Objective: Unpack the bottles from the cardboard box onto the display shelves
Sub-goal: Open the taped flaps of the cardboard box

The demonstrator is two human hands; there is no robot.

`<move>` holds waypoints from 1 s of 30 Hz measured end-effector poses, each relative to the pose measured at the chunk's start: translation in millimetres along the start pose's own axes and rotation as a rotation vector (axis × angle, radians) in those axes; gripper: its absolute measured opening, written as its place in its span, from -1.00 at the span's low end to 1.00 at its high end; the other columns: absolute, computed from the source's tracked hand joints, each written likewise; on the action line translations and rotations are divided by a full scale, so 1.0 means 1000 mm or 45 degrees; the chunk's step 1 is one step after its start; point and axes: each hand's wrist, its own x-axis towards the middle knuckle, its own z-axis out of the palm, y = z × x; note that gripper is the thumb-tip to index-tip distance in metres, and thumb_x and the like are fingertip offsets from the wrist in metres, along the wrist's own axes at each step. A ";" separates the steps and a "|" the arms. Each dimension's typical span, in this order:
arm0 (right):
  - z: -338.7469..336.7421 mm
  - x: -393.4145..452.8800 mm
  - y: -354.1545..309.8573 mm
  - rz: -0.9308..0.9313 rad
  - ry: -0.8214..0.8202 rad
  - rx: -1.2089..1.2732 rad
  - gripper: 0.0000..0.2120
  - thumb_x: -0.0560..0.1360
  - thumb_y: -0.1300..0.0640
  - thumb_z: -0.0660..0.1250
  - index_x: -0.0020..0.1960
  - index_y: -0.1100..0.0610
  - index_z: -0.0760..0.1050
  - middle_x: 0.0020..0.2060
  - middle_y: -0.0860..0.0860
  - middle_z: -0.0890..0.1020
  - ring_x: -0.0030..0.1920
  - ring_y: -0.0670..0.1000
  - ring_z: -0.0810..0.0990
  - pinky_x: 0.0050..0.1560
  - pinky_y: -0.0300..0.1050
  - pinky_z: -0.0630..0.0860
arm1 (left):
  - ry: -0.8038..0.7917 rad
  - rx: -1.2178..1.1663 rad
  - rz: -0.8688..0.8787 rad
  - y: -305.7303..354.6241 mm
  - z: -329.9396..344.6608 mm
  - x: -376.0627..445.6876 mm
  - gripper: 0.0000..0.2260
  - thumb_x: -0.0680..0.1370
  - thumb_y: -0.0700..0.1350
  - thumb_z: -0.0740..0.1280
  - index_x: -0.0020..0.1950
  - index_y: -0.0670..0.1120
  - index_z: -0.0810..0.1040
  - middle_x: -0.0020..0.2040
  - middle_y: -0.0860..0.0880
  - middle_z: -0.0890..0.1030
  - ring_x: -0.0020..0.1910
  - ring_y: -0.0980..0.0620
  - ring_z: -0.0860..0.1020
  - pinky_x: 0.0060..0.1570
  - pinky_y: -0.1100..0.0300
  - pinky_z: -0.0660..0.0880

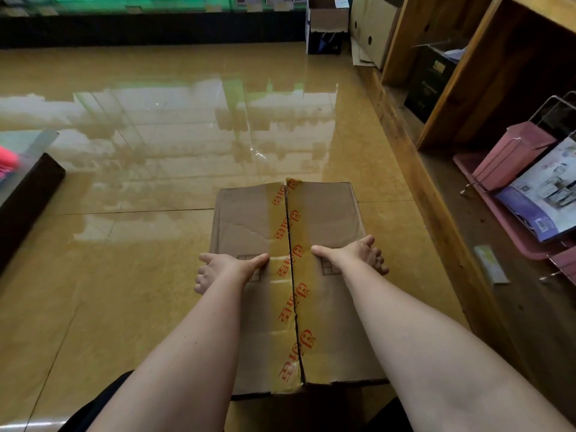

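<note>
- Brown cardboard box (pixel 324 307) sits on the glossy tan tiled floor (pixel 156 151) right before the person, its two top flaps closed, the printed tape (pixel 285 275) slit along the centre seam.
- The left hand (pixel 224 266) clasps the box's left edge, thumb on top, fingers curling over the side; the right hand (pixel 358 254) does the same on the right edge.
- No bottles show; presumably they are inside.
- Judged next: slip fingertips into the seam and fold each flap outward evenly, steadying the box.
- Open floor lies left and ahead; the wooden display shelves (pixel 498 98) stand close on the right, holding pink wire racks (pixel 511 157), so the right flap has less room.
</note>
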 end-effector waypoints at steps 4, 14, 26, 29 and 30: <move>-0.001 0.002 0.008 -0.022 0.017 0.008 0.07 0.15 -0.37 0.48 0.43 0.15 0.12 0.40 0.18 0.32 0.41 0.16 0.28 0.34 0.01 0.18 | 0.046 0.030 0.022 -0.006 0.000 -0.001 0.09 0.20 0.38 0.45 0.47 -0.25 0.14 0.44 -0.22 0.29 0.43 -0.19 0.26 0.37 -0.01 0.20; -0.009 0.024 0.006 0.056 -0.117 0.130 0.10 0.19 -0.21 0.56 0.50 0.17 0.08 0.41 0.20 0.31 0.43 0.25 0.25 0.41 0.16 0.24 | -0.033 -0.221 -0.028 -0.007 -0.005 0.015 0.01 0.17 0.25 0.55 0.37 -0.25 0.17 0.35 -0.28 0.38 0.35 -0.27 0.34 0.34 -0.09 0.27; -0.019 0.040 0.022 0.004 -0.195 0.429 -0.07 0.24 -0.10 0.57 0.46 0.17 0.26 0.34 0.12 0.45 0.32 0.19 0.42 0.33 0.07 0.39 | -0.226 -0.306 0.026 -0.021 -0.021 0.031 0.06 0.11 0.30 0.55 0.42 -0.18 0.24 0.35 -0.20 0.41 0.31 -0.25 0.40 0.27 -0.10 0.39; -0.014 0.040 0.032 -0.031 -0.215 0.511 -0.04 0.16 -0.19 0.56 0.45 0.10 0.29 0.30 0.09 0.50 0.26 0.16 0.49 0.30 0.07 0.43 | -0.277 -0.369 0.120 -0.025 -0.015 0.037 0.18 -0.07 0.41 0.52 0.42 -0.08 0.26 0.33 -0.15 0.44 0.28 -0.20 0.43 0.27 -0.12 0.41; -0.012 0.040 0.034 -0.045 -0.235 0.536 -0.01 0.18 -0.19 0.56 0.47 0.10 0.25 0.33 0.09 0.47 0.29 0.16 0.47 0.32 0.08 0.41 | -0.298 -0.421 0.137 -0.025 -0.017 0.034 0.14 -0.05 0.37 0.54 0.42 -0.07 0.27 0.31 -0.14 0.45 0.26 -0.19 0.45 0.27 -0.10 0.42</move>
